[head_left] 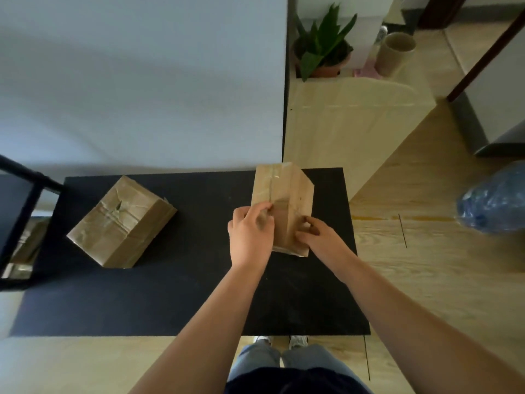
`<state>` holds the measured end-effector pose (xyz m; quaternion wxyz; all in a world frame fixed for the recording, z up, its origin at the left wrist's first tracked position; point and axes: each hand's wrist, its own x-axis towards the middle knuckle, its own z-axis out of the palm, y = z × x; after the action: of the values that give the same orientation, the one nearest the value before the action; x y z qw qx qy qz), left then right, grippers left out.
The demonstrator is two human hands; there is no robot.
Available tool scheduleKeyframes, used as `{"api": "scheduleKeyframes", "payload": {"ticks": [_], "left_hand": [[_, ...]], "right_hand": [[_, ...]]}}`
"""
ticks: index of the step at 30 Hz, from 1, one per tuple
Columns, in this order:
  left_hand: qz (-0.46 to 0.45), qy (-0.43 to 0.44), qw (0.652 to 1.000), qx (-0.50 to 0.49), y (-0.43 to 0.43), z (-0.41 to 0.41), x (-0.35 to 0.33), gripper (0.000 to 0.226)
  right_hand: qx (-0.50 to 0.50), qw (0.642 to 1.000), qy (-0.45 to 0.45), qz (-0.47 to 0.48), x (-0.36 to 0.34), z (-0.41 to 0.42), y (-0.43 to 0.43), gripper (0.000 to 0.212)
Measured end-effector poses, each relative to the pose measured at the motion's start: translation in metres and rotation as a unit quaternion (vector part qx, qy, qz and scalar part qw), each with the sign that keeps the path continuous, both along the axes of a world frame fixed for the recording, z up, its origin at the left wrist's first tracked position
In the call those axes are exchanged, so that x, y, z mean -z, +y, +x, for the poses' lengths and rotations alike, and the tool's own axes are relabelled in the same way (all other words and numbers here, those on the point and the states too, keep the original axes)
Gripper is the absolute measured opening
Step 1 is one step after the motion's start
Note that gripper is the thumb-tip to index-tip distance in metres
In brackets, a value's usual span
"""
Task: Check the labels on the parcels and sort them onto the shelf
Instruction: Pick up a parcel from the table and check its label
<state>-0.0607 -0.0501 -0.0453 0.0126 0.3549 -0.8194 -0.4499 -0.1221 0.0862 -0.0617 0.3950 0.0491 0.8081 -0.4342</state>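
Observation:
A brown cardboard parcel (284, 191) sealed with clear tape stands on the right part of the black table (181, 294). My left hand (250, 237) grips its near left side, fingers curled over the top face. My right hand (318, 237) holds its near right side. No label shows on the faces turned toward me. A second, creased brown parcel (122, 223) lies on the left part of the table, away from both hands. A black shelf frame (28, 194) stands at the far left, with another parcel (25, 248) partly visible inside it.
A pale wall panel (142, 81) rises behind the table. A light wooden cabinet (355, 115) stands to the right with a potted plant (324, 49) beyond it. A blue plastic bag (494, 200) lies on the wooden floor at right.

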Motion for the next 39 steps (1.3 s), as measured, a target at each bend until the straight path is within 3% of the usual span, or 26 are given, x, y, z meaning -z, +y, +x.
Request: {"api": "scheduleKeyframes", "payload": {"ticks": [3,6,9,13,16,23,28,33,36,39], "left_hand": [[-0.021,0.000,1.000,0.011,0.002,0.002,0.005,0.035],[0.018,-0.007,1.000,0.009,0.003,-0.001,0.007,0.043],[0.053,-0.014,0.998,-0.007,0.002,-0.004,0.008,0.044],[0.074,-0.026,0.996,-0.034,0.002,-0.004,0.007,0.032],[0.072,-0.023,0.996,-0.048,0.003,0.000,0.004,0.029],[-0.026,0.012,0.999,-0.045,0.006,0.012,-0.010,0.023],[-0.028,0.000,0.999,0.019,0.012,0.015,0.000,0.027],[-0.061,-0.033,0.998,-0.005,0.005,0.020,0.009,0.039],[-0.052,-0.078,0.996,-0.013,-0.004,0.024,0.012,0.049],[0.022,-0.087,0.996,-0.005,-0.006,0.026,0.014,0.053]], "right_hand": [[0.023,0.998,0.061,0.012,-0.002,0.001,0.004,0.046],[0.075,0.990,0.119,-0.007,-0.008,0.001,0.010,0.038],[0.058,0.986,0.157,-0.009,-0.014,0.006,0.012,0.039],[0.010,0.974,0.221,0.055,-0.010,0.016,0.010,0.050],[0.004,0.974,0.217,0.060,-0.009,0.018,0.009,0.052],[-0.020,0.990,0.137,0.036,-0.004,0.023,0.002,0.055],[-0.003,0.994,0.106,0.031,0.006,0.026,0.007,0.054],[0.010,0.993,0.114,0.033,0.007,0.023,0.015,0.048],[0.026,0.989,0.134,0.050,0.007,0.023,0.016,0.042],[0.038,0.984,0.155,0.078,0.010,0.024,0.020,0.041]]}}
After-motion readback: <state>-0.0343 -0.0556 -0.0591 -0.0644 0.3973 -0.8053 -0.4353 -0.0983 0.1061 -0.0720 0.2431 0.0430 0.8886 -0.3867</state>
